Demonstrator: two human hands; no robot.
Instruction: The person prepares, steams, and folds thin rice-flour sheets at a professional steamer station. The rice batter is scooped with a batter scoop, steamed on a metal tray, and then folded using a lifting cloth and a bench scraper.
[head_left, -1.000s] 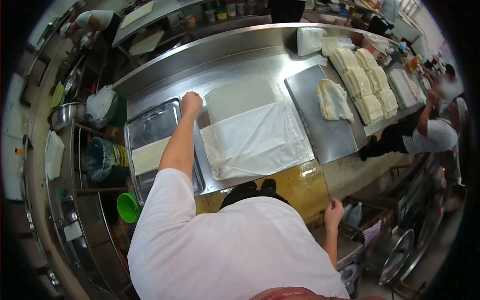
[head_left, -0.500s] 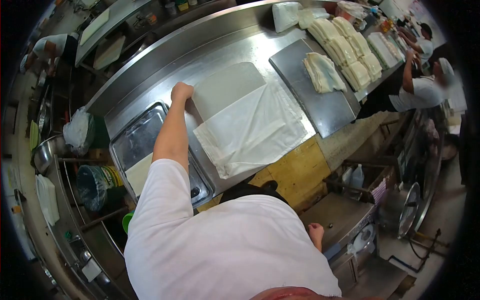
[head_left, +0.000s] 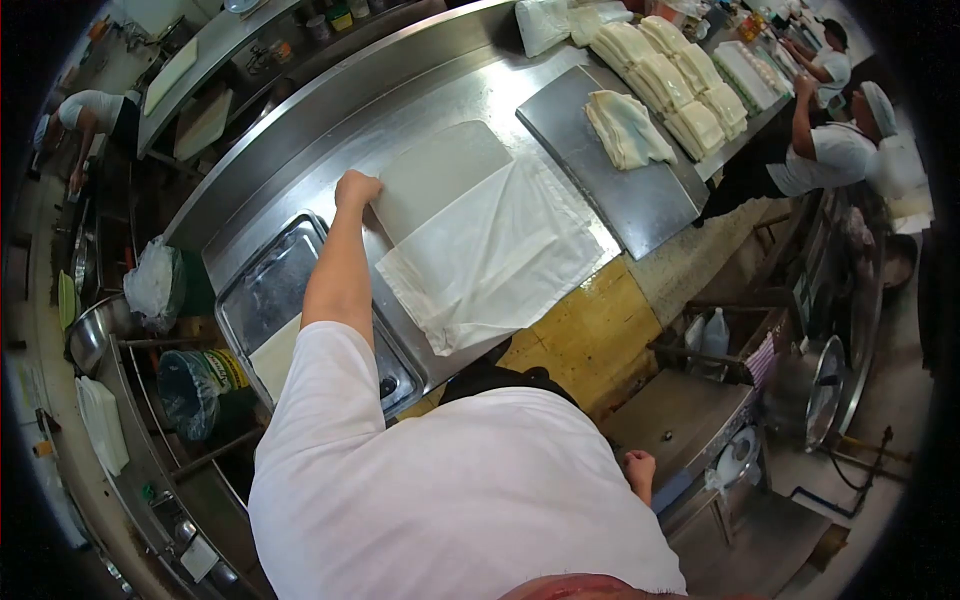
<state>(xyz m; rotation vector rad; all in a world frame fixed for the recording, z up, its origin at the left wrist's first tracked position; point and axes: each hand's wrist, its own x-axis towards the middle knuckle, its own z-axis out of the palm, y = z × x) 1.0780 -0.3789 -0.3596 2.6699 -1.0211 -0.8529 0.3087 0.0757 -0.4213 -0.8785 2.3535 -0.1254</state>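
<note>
My left hand (head_left: 357, 188) is closed in a fist at the left edge of a flat grey-green sheet (head_left: 440, 170) on the steel worktop. Its fingertips are hidden, so what they grip cannot be made out. Wrinkled, see-through white plastic (head_left: 500, 265) covers the near part of the sheet. Below my left forearm lies a dark metal tray (head_left: 265, 285), with a pale flat piece (head_left: 275, 358) in it, partly behind my sleeve. My right hand (head_left: 639, 468) hangs low at my right side with curled fingers, near a steel surface, and nothing shows in it.
A steel slab (head_left: 640, 205) on the right bears a folded cream sheet (head_left: 628, 130); several folded stacks (head_left: 665, 80) lie beyond it. Two people (head_left: 825, 150) stand at the far right, another (head_left: 95, 110) at the far left. A lined bin (head_left: 190, 395) stands at left.
The camera view has shifted slightly. My left hand stays at the sheet's left edge, and the sheet and plastic look the same. My right hand has barely moved.
</note>
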